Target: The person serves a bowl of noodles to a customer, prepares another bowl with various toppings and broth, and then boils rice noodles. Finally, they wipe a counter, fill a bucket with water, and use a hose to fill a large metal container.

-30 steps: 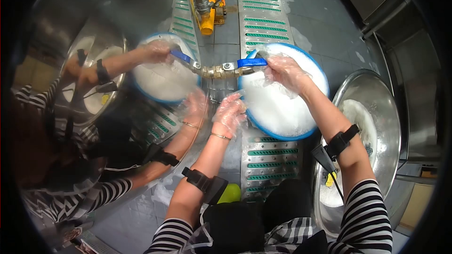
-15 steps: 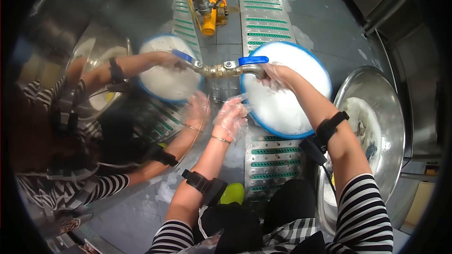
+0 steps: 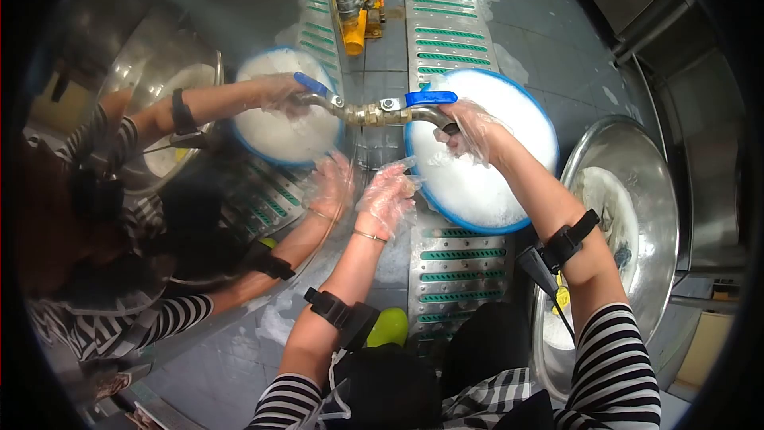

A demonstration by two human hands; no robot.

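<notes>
My right hand (image 3: 476, 134), in a clear plastic glove, is closed around the end of a metal tap spout (image 3: 434, 115), whose dark mouth shows. A blue lever handle (image 3: 431, 98) sits above that spout. Under it stands a blue-rimmed tub (image 3: 509, 191) full of white foam. My left hand (image 3: 387, 201), gloved too, is at the tub's left side with curled fingers; whatever lies in them is hidden. A shiny steel panel (image 3: 199, 0) on the left mirrors my arms, the tub and the tap.
On the right a large steel basin (image 3: 664, 191) holds a white container with dark contents and a yellow item (image 3: 562, 299). A drain grate (image 3: 452, 40) runs along the wet tiled floor. Yellow pipes (image 3: 356, 28) with a valve stand at the back.
My right hand has shifted slightly down and right at the spout's end, and the mouth of the spout is now visible. My left hand has barely moved.
</notes>
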